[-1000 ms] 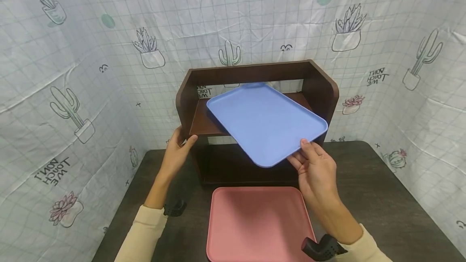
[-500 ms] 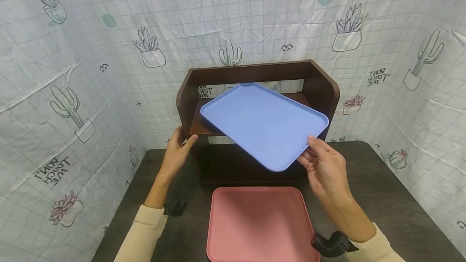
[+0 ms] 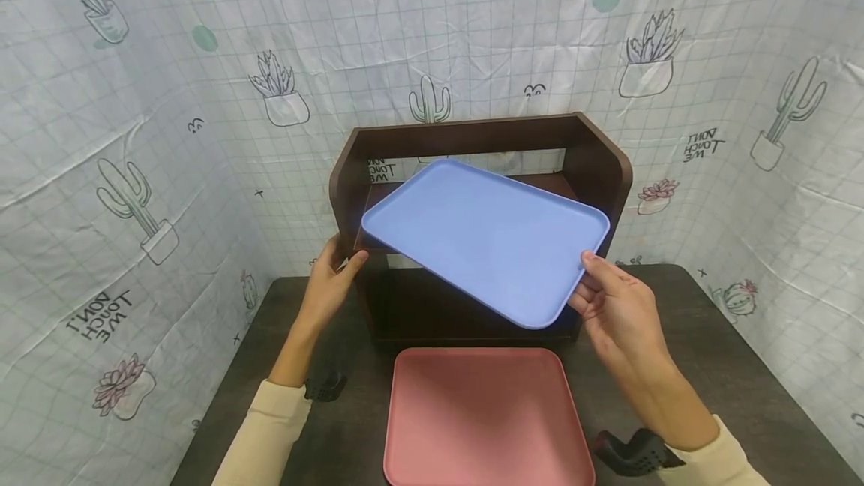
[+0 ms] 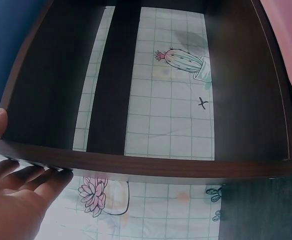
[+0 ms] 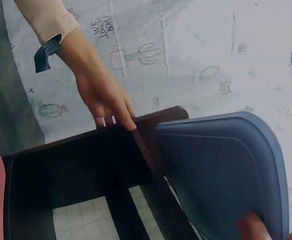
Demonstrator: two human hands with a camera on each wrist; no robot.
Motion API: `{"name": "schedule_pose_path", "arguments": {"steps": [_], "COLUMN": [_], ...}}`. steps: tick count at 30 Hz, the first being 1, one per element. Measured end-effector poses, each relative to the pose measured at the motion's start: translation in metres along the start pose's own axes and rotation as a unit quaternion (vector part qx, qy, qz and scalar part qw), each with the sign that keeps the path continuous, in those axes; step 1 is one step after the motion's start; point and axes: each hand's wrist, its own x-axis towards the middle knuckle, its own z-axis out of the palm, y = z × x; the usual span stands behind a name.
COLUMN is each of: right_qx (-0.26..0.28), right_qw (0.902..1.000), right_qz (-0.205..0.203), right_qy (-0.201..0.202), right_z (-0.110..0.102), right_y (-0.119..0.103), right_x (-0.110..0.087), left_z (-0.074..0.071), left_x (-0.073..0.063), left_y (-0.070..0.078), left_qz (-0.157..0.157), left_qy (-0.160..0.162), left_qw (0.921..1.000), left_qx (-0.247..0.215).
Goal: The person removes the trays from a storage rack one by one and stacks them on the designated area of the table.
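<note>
My right hand [image 3: 624, 310] grips the near right edge of a blue tray [image 3: 486, 238], thumb on top and fingers beneath. The tray is tilted and turned askew, its far part in front of the upper level of a dark brown wooden shelf [image 3: 466, 137]. In the right wrist view the tray's underside [image 5: 211, 170] shows, with part of my right hand [image 5: 253, 230] at the bottom. My left hand [image 3: 325, 287] holds the shelf's left side panel, thumb at the front edge and fingers along the outside; the left wrist view shows the same hold.
A pink tray [image 3: 486, 415] lies flat on the dark table [image 3: 324, 441] in front of the shelf. The shelf's lower compartment [image 3: 418, 310] is below the blue tray. A cactus-print cloth [image 3: 270, 156] hangs behind and at both sides.
My right hand has moved right and slightly down, swinging the blue tray's near corner right and its left corner left and down. My left hand has stayed on the shelf.
</note>
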Motion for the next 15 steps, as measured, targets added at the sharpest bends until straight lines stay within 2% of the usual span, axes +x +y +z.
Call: {"name": "schedule_pose_path", "arguments": {"steps": [15], "right_qx": [-0.028], "right_qw": [0.9994], "right_qz": [0.015], "right_qy": [-0.011], "right_z": [-0.005], "right_y": [-0.014], "right_x": [0.0], "left_z": [0.002], "left_x": [0.0], "left_y": [0.002], "left_qz": [-0.001], "left_qy": [0.003], "left_qw": [0.9999], "left_qx": [-0.017]}}
